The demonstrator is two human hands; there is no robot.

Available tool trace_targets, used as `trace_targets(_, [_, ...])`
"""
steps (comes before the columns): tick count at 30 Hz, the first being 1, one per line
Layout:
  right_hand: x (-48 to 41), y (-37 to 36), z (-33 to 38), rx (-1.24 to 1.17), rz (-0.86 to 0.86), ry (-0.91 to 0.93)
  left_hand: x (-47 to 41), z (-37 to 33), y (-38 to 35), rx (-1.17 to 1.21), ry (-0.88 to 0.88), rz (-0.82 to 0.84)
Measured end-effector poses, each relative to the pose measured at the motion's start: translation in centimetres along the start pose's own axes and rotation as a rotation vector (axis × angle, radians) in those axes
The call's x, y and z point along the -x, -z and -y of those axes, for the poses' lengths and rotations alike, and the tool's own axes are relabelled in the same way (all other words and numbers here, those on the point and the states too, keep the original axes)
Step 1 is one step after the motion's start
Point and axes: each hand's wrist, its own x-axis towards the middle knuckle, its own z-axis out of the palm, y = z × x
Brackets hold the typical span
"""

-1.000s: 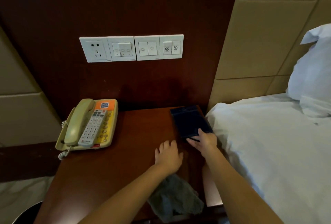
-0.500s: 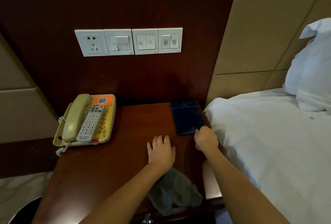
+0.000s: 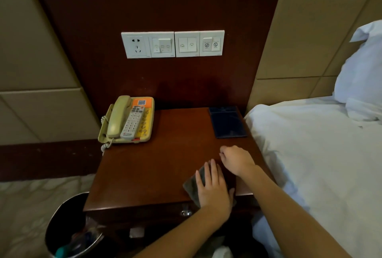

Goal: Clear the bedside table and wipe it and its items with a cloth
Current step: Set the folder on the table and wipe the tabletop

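Cloth (image 3: pixel 191 185), dark grey, under left hand (image 3: pixel 215 191)

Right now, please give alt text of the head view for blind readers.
A left hand presses a grey cloth on a dark wooden bedside table, the right hand close beside it. A beige corded telephone and a dark blue folder sit at its back.
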Motion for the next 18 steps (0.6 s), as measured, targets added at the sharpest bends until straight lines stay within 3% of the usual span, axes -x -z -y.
trace_targets(6, [3.0,-1.3,1.4,0.027,-0.062,0.194,0.4,7.3,-0.3,0.153,0.184,-0.028])
trace_targets(11, [2.4,-4.1,4.2,-0.044,-0.215,0.373,-1.6,13.1,0.3,0.211,0.428,-0.079])
trace_targets(15, [0.3,-5.8,3.0,-0.111,-0.36,0.286,-4.6,11.2,-0.2,0.14,0.436,-0.132])
trace_targets(18, [-2.2,-6.1,1.3,-0.102,-0.443,0.213,-8.0,8.4,0.0,0.164,0.331,-0.127])
